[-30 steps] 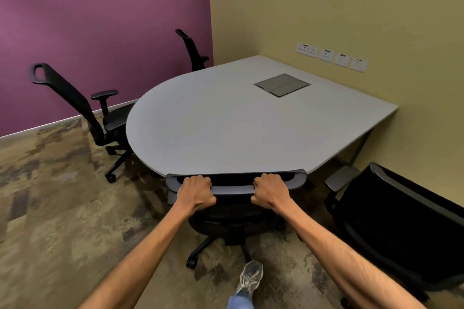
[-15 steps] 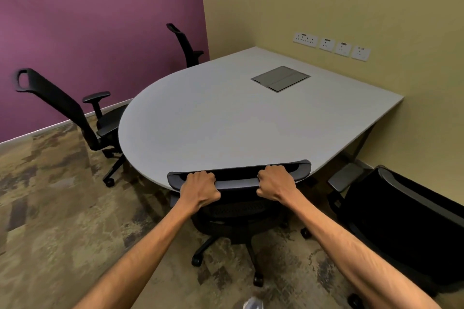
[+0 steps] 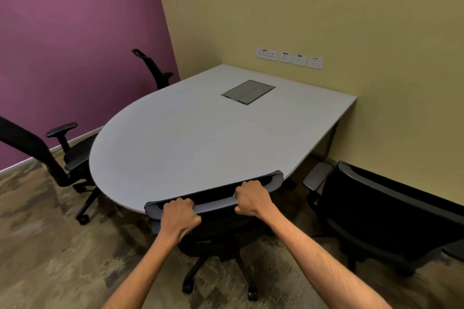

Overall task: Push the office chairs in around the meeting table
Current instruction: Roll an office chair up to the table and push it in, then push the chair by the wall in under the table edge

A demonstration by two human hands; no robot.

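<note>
A grey meeting table (image 3: 195, 138) with a rounded near end stands against the tan wall. A black office chair (image 3: 216, 198) sits in front of me, its backrest top touching the table's near edge and its seat hidden beneath. My left hand (image 3: 179, 218) grips the left part of the backrest's top bar, and my right hand (image 3: 251, 199) grips the right part. A second black chair (image 3: 37, 153) stands at the table's left, angled away, its seat partly under the edge. A third chair (image 3: 154, 69) shows behind the far left edge. A fourth black chair (image 3: 381, 213) stands at the right, away from the table.
A grey cable hatch (image 3: 248, 91) is set into the tabletop. A row of wall sockets (image 3: 288, 57) sits above the table's far edge. The purple wall (image 3: 75, 45) closes the left side. The patterned carpet (image 3: 50, 246) lies to my left.
The chair in my hands has rolled forward until its backrest meets the table edge. I have stepped closer, and my foot has left the view.
</note>
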